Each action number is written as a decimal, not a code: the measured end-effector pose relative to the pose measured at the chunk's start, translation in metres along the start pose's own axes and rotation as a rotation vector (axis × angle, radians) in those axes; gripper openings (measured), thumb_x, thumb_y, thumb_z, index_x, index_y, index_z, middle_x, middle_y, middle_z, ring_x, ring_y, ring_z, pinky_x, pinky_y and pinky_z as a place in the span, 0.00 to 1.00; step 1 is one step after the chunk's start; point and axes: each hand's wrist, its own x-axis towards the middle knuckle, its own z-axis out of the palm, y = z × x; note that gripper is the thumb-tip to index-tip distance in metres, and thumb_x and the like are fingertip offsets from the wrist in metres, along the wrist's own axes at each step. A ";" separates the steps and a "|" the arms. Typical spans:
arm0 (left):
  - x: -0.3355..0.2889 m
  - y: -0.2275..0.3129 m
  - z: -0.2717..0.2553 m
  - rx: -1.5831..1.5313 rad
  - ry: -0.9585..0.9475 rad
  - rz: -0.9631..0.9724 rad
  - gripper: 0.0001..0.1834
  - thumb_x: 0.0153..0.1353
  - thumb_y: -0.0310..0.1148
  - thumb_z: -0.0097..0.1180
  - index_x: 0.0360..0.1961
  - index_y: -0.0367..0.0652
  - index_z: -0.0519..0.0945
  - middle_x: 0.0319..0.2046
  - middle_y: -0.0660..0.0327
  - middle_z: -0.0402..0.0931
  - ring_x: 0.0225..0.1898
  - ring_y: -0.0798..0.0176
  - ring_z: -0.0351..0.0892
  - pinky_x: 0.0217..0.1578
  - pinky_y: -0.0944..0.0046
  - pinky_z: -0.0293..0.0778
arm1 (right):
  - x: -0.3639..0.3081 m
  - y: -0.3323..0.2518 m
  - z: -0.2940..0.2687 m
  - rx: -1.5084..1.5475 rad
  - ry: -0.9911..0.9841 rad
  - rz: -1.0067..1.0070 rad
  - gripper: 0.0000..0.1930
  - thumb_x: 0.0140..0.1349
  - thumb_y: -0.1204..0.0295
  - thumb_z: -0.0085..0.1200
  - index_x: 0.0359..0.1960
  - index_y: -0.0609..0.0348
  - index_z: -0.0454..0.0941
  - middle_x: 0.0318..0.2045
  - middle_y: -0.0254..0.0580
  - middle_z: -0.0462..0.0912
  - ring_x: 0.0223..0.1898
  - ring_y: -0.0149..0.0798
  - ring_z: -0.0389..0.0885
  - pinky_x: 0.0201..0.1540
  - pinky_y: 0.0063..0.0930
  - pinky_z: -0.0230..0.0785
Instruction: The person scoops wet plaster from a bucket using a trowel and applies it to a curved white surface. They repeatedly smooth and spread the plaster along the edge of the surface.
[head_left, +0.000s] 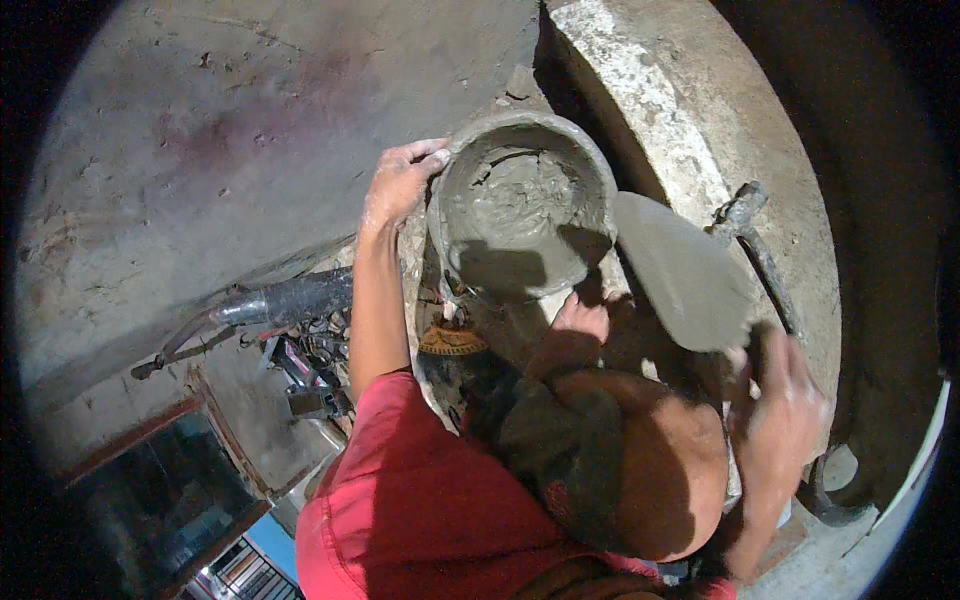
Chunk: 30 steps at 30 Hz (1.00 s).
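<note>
From the head view, looking straight down. One round bowl (525,200), grey and rough, full of wet grey mortar (520,205), lumpy and soft. Bowl up high near the middle, tipped toward the person, resting against a knee. Left hand (400,180) gripping the bowl's left rim, fingers curled over the edge, smeared with grey mud. One flat trowel (680,270), shaped like a leaf, coated in smooth grey mortar, just to the right of the bowl. Right hand (785,400) closed tight around the trowel's handle, low on the right. One curved concrete wall (700,130) behind, pale, gritty and chipped. One big grey slab (230,130) on the left, dusty, with a faint reddish stain. One dark pipe (290,300) below the slab, shiny and round. One red sleeve (400,500) at the bottom, soft cloth. No packages or labels clear enough to tell.
</note>
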 end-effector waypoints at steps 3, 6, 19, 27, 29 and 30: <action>-0.022 0.016 0.008 0.109 0.029 0.026 0.19 0.68 0.31 0.64 0.58 0.35 0.88 0.50 0.52 0.91 0.51 0.61 0.86 0.58 0.60 0.77 | 0.037 -0.027 0.031 0.063 -0.039 -0.157 0.13 0.70 0.61 0.62 0.48 0.56 0.80 0.38 0.50 0.84 0.40 0.57 0.88 0.41 0.53 0.79; -0.043 0.026 0.018 0.091 0.029 0.019 0.19 0.67 0.31 0.64 0.57 0.35 0.88 0.49 0.51 0.91 0.50 0.59 0.87 0.57 0.59 0.77 | 0.060 -0.054 0.080 0.124 -0.070 -0.205 0.10 0.68 0.65 0.62 0.43 0.57 0.79 0.39 0.51 0.84 0.43 0.56 0.89 0.41 0.52 0.81; -0.072 0.041 0.048 0.278 0.060 0.309 0.19 0.65 0.29 0.64 0.56 0.34 0.87 0.41 0.49 0.87 0.42 0.54 0.86 0.48 0.56 0.78 | 0.080 -0.080 0.202 0.032 0.087 -0.119 0.19 0.62 0.71 0.60 0.52 0.70 0.81 0.42 0.54 0.85 0.42 0.52 0.88 0.42 0.46 0.83; -0.080 0.055 0.060 0.318 0.018 0.270 0.19 0.68 0.31 0.65 0.56 0.33 0.86 0.41 0.57 0.85 0.47 0.62 0.82 0.54 0.59 0.76 | 0.073 -0.082 0.231 0.140 0.059 -0.136 0.19 0.61 0.71 0.62 0.52 0.70 0.79 0.42 0.57 0.86 0.44 0.55 0.88 0.44 0.47 0.84; -0.080 0.054 0.061 0.297 0.032 0.314 0.19 0.68 0.31 0.65 0.57 0.32 0.86 0.41 0.57 0.85 0.48 0.62 0.82 0.56 0.59 0.76 | 0.071 -0.084 0.242 0.138 0.135 -0.134 0.16 0.61 0.70 0.60 0.48 0.68 0.81 0.39 0.55 0.86 0.40 0.53 0.89 0.40 0.45 0.85; -0.080 0.053 0.061 0.287 0.042 0.320 0.19 0.68 0.31 0.65 0.57 0.32 0.86 0.42 0.57 0.85 0.49 0.62 0.83 0.56 0.59 0.76 | 0.071 -0.085 0.248 0.137 0.180 -0.129 0.15 0.61 0.70 0.61 0.47 0.67 0.81 0.38 0.54 0.87 0.38 0.52 0.89 0.38 0.45 0.85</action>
